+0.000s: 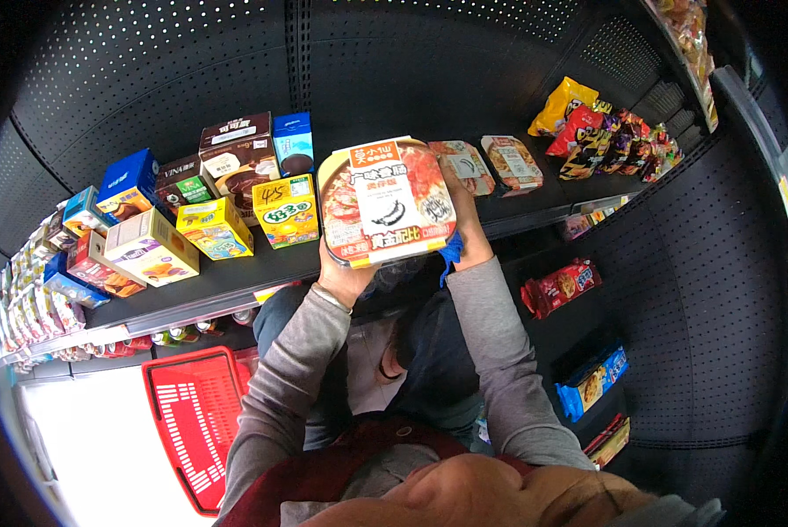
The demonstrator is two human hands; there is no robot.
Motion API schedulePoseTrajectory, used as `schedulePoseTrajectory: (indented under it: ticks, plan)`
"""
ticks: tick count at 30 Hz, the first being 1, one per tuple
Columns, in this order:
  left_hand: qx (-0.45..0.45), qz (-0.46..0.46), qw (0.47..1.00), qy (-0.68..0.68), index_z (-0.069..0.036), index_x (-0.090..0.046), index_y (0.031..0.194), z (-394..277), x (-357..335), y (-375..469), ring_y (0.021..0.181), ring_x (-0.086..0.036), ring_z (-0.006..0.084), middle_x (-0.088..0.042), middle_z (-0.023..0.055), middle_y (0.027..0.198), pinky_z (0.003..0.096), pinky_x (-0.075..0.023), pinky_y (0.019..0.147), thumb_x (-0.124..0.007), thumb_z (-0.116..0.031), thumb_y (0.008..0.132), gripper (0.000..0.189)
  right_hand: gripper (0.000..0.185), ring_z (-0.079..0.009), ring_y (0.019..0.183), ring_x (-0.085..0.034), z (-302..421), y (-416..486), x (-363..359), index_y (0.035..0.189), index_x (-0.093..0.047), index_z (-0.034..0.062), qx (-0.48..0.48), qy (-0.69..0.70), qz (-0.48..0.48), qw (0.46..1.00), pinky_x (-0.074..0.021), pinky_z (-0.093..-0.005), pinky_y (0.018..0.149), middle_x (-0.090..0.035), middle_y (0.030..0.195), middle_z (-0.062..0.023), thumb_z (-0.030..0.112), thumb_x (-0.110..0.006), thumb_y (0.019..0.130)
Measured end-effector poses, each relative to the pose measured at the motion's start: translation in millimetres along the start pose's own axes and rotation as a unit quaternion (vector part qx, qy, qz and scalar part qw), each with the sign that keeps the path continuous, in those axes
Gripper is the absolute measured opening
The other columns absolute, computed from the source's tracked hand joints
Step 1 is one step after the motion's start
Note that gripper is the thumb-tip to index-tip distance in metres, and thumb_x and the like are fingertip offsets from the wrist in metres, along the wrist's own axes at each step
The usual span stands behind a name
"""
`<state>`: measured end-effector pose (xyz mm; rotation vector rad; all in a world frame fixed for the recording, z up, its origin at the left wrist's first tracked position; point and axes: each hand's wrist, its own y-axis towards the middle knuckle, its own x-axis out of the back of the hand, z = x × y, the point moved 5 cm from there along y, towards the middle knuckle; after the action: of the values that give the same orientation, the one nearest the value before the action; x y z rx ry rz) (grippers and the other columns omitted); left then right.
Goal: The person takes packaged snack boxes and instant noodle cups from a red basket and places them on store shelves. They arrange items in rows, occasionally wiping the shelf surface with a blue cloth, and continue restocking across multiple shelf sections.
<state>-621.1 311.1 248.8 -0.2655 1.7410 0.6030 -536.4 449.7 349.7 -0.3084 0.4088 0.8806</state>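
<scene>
A packaged instant meal tub (387, 201) with a printed sleeve is held up in front of me at the shelf. My left hand (344, 277) supports its near left underside; most of the fingers are hidden beneath it. My right hand (466, 221) grips the tub's right side, with a blue cloth (452, 255) between that hand and the tub's corner. Just behind my right hand, two similar meal packs (463, 168) (512, 165) lie on the black shelf. Left of the held tub stands a yellow snack box (286, 214).
Several snack boxes (151, 247) and a row of pouches (38, 303) fill the shelf's left side. Bagged snacks (591, 138) lie at the right end. A red shopping basket (193, 428) is at lower left. Red (562, 288) and blue (593, 383) packets sit lower right.
</scene>
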Motion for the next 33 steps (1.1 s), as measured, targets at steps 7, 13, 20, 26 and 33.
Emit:
schedulePoseTrajectory:
  ticks: [7,13,20,26,33]
  plan:
    - [-0.108,-0.001,0.994,0.018,-0.012,-0.031,0.157,2.0,22.2,-6.9,0.142,-0.046,0.0297,-0.043,0.0110,0.158,0.0491,-0.0414,0.117,-0.041,-0.030,0.109,0.052,0.049,-0.0255,0.127,-0.062,-29.4,-5.6,-5.1,0.148,-0.045,0.0017,-0.019,0.081,0.075,0.994,-0.0577,-0.0381,0.099,-0.055,0.147,-0.0177,0.032,-0.048,0.109]
    - [-0.365,-0.114,0.683,0.623,-0.002,-0.021,0.161,-18.3,-37.2,-17.1,0.145,-0.038,0.0290,-0.035,0.0206,0.158,0.0410,-0.0299,0.121,-0.053,-0.017,0.101,0.069,0.058,-0.0300,0.149,-0.038,-32.5,0.9,-1.0,0.160,-0.025,0.0093,0.029,0.130,0.183,0.974,-0.0390,-0.0491,0.118,-0.034,0.164,-0.0156,0.041,-0.033,0.112]
    - [-0.259,-0.017,0.765,0.590,-0.003,-0.017,0.162,-24.0,-93.4,-6.9,0.128,-0.053,0.0253,-0.038,0.0209,0.153,0.0374,-0.0475,0.101,-0.084,-0.032,0.081,0.109,0.058,-0.0326,0.146,-0.041,-4.4,15.1,9.1,0.159,-0.027,0.0083,0.051,0.089,0.092,0.991,-0.0437,-0.0493,0.115,-0.037,0.161,-0.0186,0.042,-0.030,0.112]
    - [-0.248,0.001,0.806,0.538,-0.002,-0.019,0.161,-12.0,-94.7,-3.6,0.134,-0.049,0.0254,-0.042,0.0147,0.144,0.0396,-0.0437,0.113,-0.100,-0.028,0.063,0.130,0.059,-0.0335,0.146,-0.041,0.9,2.4,-3.3,0.159,-0.027,0.0087,0.056,0.093,0.082,0.991,-0.0432,-0.0506,0.115,-0.037,0.161,-0.0186,0.044,-0.029,0.112]
    - [-0.392,-0.047,0.511,0.763,-0.005,-0.041,0.151,-19.1,-111.3,-18.8,0.128,-0.048,0.0349,-0.047,0.0189,0.133,0.0436,-0.0424,0.109,-0.098,-0.034,0.063,0.109,0.060,-0.0345,0.146,-0.040,-9.5,-6.4,-17.3,0.159,-0.027,0.0091,0.058,0.077,0.110,0.989,-0.0427,-0.0521,0.116,-0.036,0.162,-0.0186,0.046,-0.027,0.112]
